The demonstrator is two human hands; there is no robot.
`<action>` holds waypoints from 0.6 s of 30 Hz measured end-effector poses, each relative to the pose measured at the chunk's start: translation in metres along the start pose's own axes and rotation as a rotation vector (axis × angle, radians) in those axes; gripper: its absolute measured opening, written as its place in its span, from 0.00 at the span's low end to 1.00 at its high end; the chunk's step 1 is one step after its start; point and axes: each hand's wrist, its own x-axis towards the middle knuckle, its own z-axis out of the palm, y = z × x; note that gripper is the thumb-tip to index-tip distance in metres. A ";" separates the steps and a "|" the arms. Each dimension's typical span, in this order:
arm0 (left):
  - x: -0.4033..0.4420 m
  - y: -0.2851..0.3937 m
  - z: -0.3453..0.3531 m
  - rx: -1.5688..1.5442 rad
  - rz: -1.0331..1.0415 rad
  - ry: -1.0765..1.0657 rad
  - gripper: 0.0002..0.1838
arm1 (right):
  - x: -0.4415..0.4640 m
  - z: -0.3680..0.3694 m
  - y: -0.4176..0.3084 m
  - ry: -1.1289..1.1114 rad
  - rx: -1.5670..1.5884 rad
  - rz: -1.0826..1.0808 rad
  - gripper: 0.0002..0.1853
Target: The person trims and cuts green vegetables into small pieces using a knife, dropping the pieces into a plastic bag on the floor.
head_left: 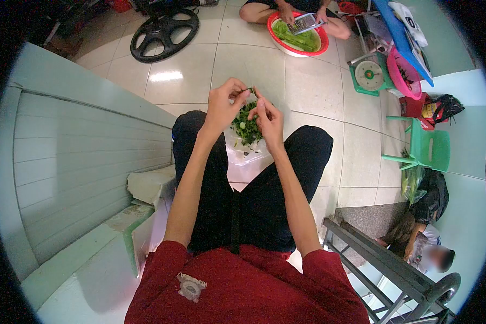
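Note:
Both my hands are raised above the floor between my knees. Thumb and fingertips of my left hand [227, 105] are pinched on a small dark green vegetable piece [250, 90]. My right hand [270, 121] meets it from the other side, its fingers closed at the piece's other end. The exact kind of vegetable is too small to tell. Right below them, a heap of cut green vegetable pieces [246, 128] lies on a clear plastic sheet or bag [244, 156]. My right hand partly covers the heap.
Ahead, another person's hands hold a grater [304, 22] over a red-rimmed basin [324, 46] of green vegetables. A steering wheel [140, 47] lies front left. At right are a scale [369, 74], pink basin [398, 70], green chair [434, 148], metal railing [372, 259] and a seated person.

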 end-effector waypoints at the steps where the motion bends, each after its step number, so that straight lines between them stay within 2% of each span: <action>1: -0.001 0.001 0.000 0.000 0.000 0.000 0.05 | 0.000 0.000 0.002 0.019 -0.065 -0.056 0.22; 3: -0.002 0.001 0.000 -0.040 -0.066 -0.058 0.05 | 0.000 0.000 0.004 0.033 -0.083 -0.076 0.21; 10: -0.001 0.001 -0.001 0.007 -0.048 -0.043 0.05 | 0.001 0.001 0.008 0.075 -0.166 -0.158 0.20; 12: -0.002 0.004 -0.002 -0.042 -0.125 -0.094 0.05 | 0.001 0.000 0.010 0.087 -0.160 -0.147 0.20; 18: -0.002 0.003 0.001 -0.048 -0.031 -0.114 0.06 | -0.001 0.004 0.008 0.151 -0.150 -0.102 0.19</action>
